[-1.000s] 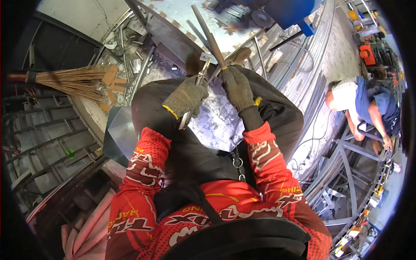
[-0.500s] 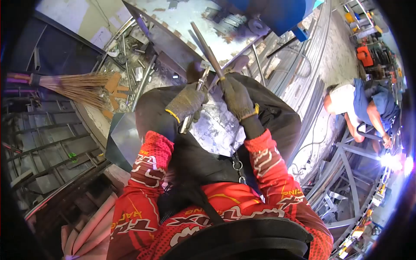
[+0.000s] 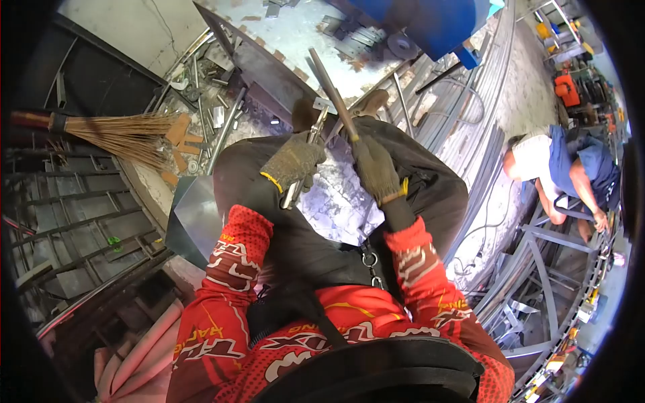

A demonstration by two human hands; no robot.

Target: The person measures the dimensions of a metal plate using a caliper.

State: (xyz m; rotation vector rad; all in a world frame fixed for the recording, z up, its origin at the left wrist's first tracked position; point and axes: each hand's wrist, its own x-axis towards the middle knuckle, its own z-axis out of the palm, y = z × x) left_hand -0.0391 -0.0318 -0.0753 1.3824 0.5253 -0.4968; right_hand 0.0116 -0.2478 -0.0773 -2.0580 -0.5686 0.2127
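My left hand (image 3: 293,161), in a grey knitted work glove, is wrapped round silver locking pliers (image 3: 314,127) between my knees. The pliers' jaws hold a small flat metal piece (image 3: 324,105) with a light spot on it. My right hand (image 3: 373,166), gloved the same way, grips the lower end of a long, brownish-grey file (image 3: 334,94). The file slants up and to the left, its shaft passing close beside the small metal piece. My fingertips on both tools are partly hidden by the gloves.
Ahead stands a pale-topped work table (image 3: 269,30) with metal offcuts. A twig broom (image 3: 114,129) lies left, near scattered scraps. Long metal bars (image 3: 463,114) line the floor at right, where another person (image 3: 564,168) crouches by a steel frame (image 3: 544,269).
The file and my right hand have moved slightly down and to the right, toward my body. My left hand has barely shifted. The bright glare by the other person is gone.
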